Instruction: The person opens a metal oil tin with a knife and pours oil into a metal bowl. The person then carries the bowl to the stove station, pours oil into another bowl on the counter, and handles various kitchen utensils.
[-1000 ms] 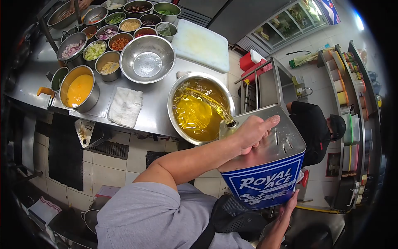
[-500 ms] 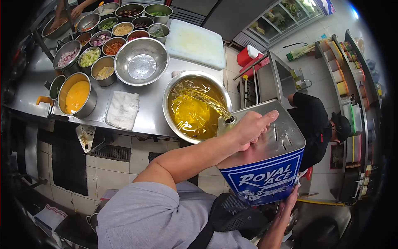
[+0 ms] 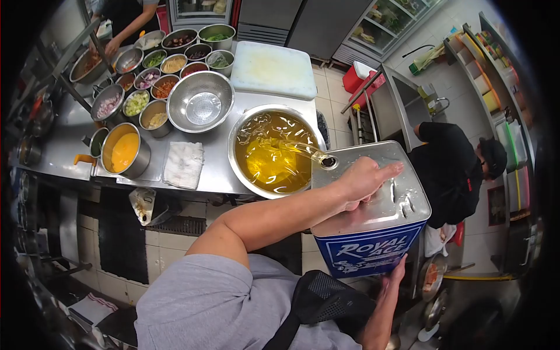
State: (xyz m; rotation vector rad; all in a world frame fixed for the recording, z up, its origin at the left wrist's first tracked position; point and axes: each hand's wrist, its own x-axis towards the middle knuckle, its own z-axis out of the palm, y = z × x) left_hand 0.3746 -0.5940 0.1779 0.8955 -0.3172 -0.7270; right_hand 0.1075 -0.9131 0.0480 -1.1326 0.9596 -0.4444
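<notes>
My left hand [image 3: 366, 182] is closed around the handle on top of a large metal can [image 3: 373, 251] with a blue "Royal Ace" label. Low on the can's right side, my right hand [image 3: 395, 273] presses against it, partly hidden. The can is tilted toward a wide steel bowl [image 3: 234, 169]. From its round spout [image 3: 328, 161], a clear yellow stream runs into the yellow oil [image 3: 271, 154] in the bowl.
Left of the bowl are a perforated bowl [image 3: 200, 101], a white cloth [image 3: 184, 165] and a pot of orange liquid [image 3: 125, 150]. Behind stand several ingredient pots and a cutting board [image 3: 273, 70]. One person [image 3: 446, 169] is at right, another [image 3: 131, 20] at top left.
The view has shifted, bringing more of the top-left person in. The can sits more upright, and its stream looks thinner. Both hands stay on the can.
</notes>
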